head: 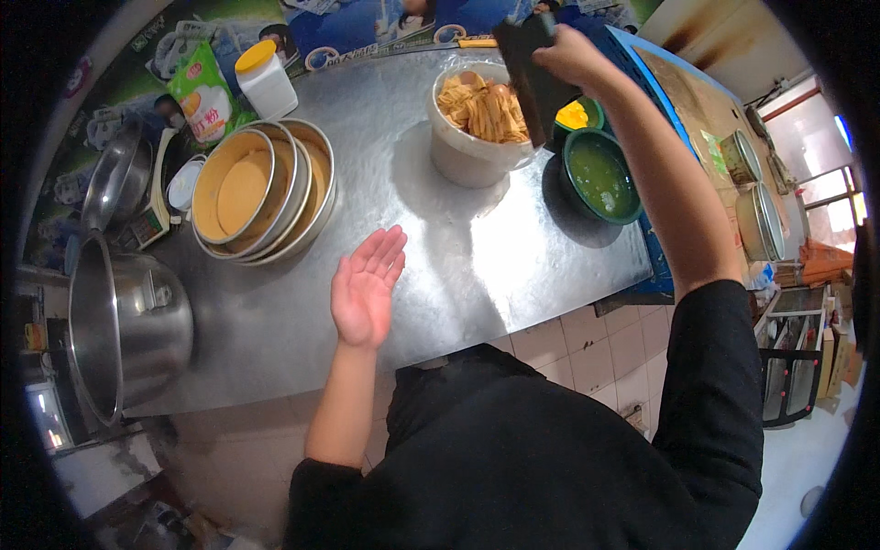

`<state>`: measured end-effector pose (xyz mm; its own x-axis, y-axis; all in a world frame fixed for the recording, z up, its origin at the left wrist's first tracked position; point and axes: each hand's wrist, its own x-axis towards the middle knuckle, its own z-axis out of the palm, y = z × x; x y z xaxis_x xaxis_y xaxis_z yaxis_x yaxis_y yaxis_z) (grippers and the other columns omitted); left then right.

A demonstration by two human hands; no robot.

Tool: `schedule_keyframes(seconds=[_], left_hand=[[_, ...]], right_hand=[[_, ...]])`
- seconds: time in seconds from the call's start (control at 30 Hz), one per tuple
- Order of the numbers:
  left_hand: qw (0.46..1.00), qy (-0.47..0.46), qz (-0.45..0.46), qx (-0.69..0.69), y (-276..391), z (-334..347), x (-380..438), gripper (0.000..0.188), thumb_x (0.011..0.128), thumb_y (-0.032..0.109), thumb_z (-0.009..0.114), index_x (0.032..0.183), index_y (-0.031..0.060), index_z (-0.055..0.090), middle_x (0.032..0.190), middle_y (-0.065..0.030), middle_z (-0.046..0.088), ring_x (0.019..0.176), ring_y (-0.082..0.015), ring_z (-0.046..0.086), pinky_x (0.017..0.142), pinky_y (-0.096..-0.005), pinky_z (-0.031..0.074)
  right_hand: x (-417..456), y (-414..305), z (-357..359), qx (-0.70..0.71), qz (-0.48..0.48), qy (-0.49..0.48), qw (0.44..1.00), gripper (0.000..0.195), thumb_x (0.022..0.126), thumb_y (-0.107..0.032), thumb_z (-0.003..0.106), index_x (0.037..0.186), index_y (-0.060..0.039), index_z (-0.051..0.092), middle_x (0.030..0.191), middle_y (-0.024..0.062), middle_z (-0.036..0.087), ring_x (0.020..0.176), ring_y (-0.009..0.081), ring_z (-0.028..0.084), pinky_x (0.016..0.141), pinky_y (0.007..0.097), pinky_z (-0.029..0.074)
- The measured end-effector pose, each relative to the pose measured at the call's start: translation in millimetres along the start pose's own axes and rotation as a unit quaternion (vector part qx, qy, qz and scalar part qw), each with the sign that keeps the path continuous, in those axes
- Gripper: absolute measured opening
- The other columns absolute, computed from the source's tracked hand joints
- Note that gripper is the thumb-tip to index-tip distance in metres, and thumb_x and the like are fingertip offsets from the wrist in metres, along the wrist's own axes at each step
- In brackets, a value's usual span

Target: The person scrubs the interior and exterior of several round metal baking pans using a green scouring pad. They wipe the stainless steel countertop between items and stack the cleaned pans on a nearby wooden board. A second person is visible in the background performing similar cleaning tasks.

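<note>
My left hand (368, 292) is raised palm up over the steel table (440, 295), fingers spread slightly and nothing in it. At the top, my right hand (567, 58) grips a dark, flat, roughly rectangular object (533, 75), perhaps a cleaver or board; its kind is unclear. That object hangs beside a white plastic bucket (467, 161) filled with folded yellowish tofu-skin-like strips (474, 110) and what look like brown eggs. It partly hides a green bowl with yellow pieces (574, 115). Nearer me stands a green bowl of clear liquid (599, 175).
Nested round metal pans (265, 196) stand left of centre, near a large steel pot (134, 337). Behind them are a white jar with a yellow lid (267, 82) and a green packet (206, 96). A yellow-handled tool (478, 43) lies at the back edge.
</note>
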<state>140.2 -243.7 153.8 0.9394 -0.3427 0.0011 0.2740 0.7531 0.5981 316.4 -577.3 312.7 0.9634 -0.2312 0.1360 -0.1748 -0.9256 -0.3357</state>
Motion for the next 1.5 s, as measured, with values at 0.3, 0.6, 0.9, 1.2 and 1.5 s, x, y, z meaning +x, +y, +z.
schedule_keyframes(seconds=[0.3, 0.6, 0.9, 1.2, 1.5], left_hand=[[0.993, 0.087, 0.031, 0.069, 14, -30, -36, 0.050, 0.094, 0.035, 0.030, 0.124, -0.0036, 0.042, 0.128, -0.0218, 0.044, 0.121, -0.0293, 0.041, 0.102, -0.0386, 0.030], [0.917, 0.287, 0.092, 0.262, 82, -88, -42, 0.033, 0.092, 0.022, 0.043, 0.118, 0.0008, 0.047, 0.115, -0.0124, 0.056, 0.103, -0.0199, 0.054, 0.088, -0.0333, 0.040], [0.889, 0.375, -0.007, 0.262, 182, -165, 32, 0.028, 0.089, 0.017, 0.043, 0.110, -0.0015, 0.048, 0.097, -0.0134, 0.061, 0.077, -0.0198, 0.063, 0.061, -0.0283, 0.050], [0.856, 0.409, -0.075, 0.308, 201, -174, 82, 0.030, 0.087, 0.022, 0.047, 0.108, 0.0005, 0.047, 0.092, -0.0135, 0.057, 0.083, -0.0251, 0.060, 0.065, -0.0421, 0.052], [0.901, 0.377, 0.060, 0.207, 228, -158, 56, 0.038, 0.080, 0.027, 0.054, 0.112, 0.0087, 0.049, 0.111, -0.0104, 0.050, 0.095, -0.0244, 0.051, 0.079, -0.0532, 0.042]], right_hand=[[12, 0, 27, -0.044, -0.076, 0.049, 0.995, 0.040, 0.068, -0.022, 0.063, 0.092, 0.0084, 0.057, 0.089, 0.0239, 0.062, 0.084, 0.0356, 0.062, 0.074, 0.0389, 0.050], [-10, 3, 9, 0.219, 0.011, 0.000, 0.976, 0.023, 0.073, -0.013, 0.060, 0.088, 0.0045, 0.056, 0.075, 0.0097, 0.061, 0.064, 0.0204, 0.059, 0.061, 0.0340, 0.048], [-113, -30, 16, 0.542, 0.083, 0.014, 0.836, 0.033, 0.077, -0.019, 0.060, 0.104, -0.0024, 0.051, 0.083, 0.0082, 0.058, 0.068, 0.0190, 0.059, 0.061, 0.0333, 0.050], [-244, -39, 117, 0.650, 0.215, -0.102, 0.722, 0.031, 0.076, -0.012, 0.060, 0.103, -0.0011, 0.051, 0.086, 0.0076, 0.059, 0.071, 0.0169, 0.058, 0.065, 0.0287, 0.049], [-256, -31, 141, 0.683, 0.245, -0.130, 0.676, 0.031, 0.076, -0.010, 0.055, 0.105, 0.0012, 0.050, 0.089, 0.0093, 0.058, 0.075, 0.0190, 0.058, 0.068, 0.0325, 0.050]])
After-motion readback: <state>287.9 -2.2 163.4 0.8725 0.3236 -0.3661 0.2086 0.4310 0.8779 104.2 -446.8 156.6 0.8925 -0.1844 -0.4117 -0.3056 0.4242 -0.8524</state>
